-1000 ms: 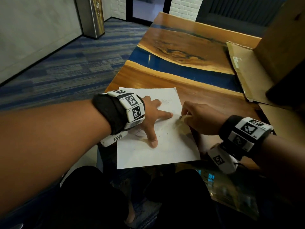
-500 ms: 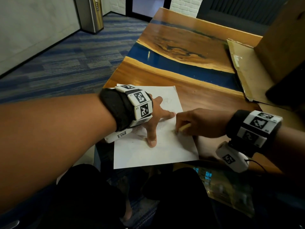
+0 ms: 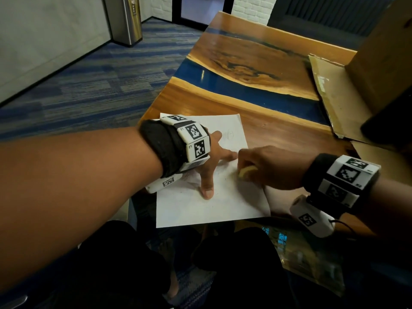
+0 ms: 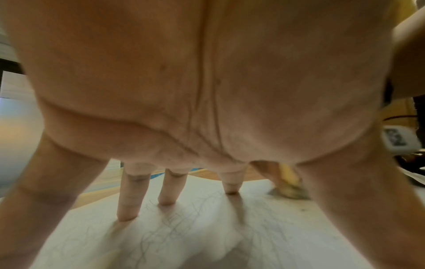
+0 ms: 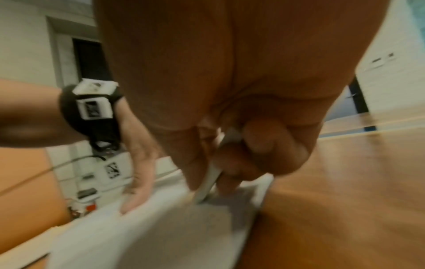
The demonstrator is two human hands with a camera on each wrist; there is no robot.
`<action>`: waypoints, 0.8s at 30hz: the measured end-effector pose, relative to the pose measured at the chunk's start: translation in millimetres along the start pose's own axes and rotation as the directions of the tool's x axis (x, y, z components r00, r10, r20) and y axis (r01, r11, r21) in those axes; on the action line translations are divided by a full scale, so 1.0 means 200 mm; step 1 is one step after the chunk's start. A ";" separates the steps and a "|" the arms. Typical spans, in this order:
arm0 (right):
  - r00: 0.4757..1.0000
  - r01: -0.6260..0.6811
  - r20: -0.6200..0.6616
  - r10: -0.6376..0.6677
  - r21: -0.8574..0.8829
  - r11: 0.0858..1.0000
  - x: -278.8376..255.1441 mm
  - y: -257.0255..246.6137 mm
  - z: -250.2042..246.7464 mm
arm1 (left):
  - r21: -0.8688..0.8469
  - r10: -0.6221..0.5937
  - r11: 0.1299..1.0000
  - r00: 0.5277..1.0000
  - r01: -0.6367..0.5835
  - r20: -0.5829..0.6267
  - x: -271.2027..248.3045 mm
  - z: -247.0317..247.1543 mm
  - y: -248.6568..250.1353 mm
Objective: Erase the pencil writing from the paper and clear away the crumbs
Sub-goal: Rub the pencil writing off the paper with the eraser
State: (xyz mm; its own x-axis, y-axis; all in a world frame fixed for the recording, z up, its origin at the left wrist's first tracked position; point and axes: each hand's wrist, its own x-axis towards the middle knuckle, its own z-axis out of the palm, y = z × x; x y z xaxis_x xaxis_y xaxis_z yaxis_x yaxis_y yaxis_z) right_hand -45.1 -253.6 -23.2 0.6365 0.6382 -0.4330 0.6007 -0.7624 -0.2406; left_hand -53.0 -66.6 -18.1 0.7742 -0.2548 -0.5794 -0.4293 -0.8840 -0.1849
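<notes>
A white sheet of paper (image 3: 200, 210) lies at the near edge of the wooden table (image 3: 278, 130). Faint pencil scribbles (image 4: 174, 222) cover it. My left hand (image 3: 214, 166) lies on the sheet with fingers spread and straight, fingertips (image 4: 125, 215) pressing it down. My right hand (image 3: 263, 168) grips a yellowish eraser (image 3: 246, 171) between thumb and fingers, its tip on the paper just right of the left hand. In the left wrist view the eraser (image 4: 289, 189) touches the sheet with grey smudge around it. The right wrist view is blurred; the eraser (image 5: 210, 180) shows between the curled fingers.
The table has a blue resin band (image 3: 245, 85) across it. A flattened cardboard piece (image 3: 334, 99) and a cardboard box (image 3: 383, 52) lie at the right. A metal bin (image 3: 127, 18) stands on the carpet at far left. My knees sit below the table edge.
The right hand with the eraser has shifted back and forth on the paper near the left index finger, now tilted so more of the eraser shows. The left hand stays pressed on the sheet.
</notes>
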 end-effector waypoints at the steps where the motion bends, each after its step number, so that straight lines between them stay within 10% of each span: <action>1: 0.996 0.047 0.080 -0.048 0.015 0.999 -0.01 -0.02 0.01 | -0.005 0.003 1.000 1.000 -0.003 -0.001 0.00 0.00 0.00; 6: 0.970 -0.195 -0.160 0.185 -0.049 0.980 0.04 0.03 -0.04 | 0.024 0.006 1.000 1.000 -0.005 -0.017 0.00 -0.01 0.00; 10: 0.997 0.042 0.069 -0.043 0.017 0.999 0.01 -0.05 0.00 | 0.004 0.012 1.000 1.000 -0.012 -0.022 -0.01 -0.01 0.00; 15: 0.969 -0.194 -0.161 0.186 -0.031 0.981 0.05 0.00 -0.03 | 0.029 0.006 1.000 1.000 -0.005 -0.026 -0.01 -0.01 0.00; 19: 0.999 0.024 0.034 -0.023 -0.013 1.000 0.02 -0.09 0.01 | 0.005 0.005 1.000 1.000 -0.005 -0.009 -0.02 -0.01 0.00; 24: 0.975 -0.183 -0.133 0.178 -0.030 0.983 0.06 -0.04 -0.03 | 0.003 0.021 1.000 0.999 -0.021 -0.029 -0.01 -0.01 -0.01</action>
State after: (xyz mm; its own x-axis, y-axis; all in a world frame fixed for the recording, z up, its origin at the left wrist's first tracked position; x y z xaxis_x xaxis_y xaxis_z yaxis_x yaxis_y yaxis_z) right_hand -40.4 -238.6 -21.8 0.7916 0.5010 -0.3498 0.4882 -0.8628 -0.1312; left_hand -53.9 -65.2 -15.3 0.7780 -0.2846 -0.5601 -0.4469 -0.8773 -0.1750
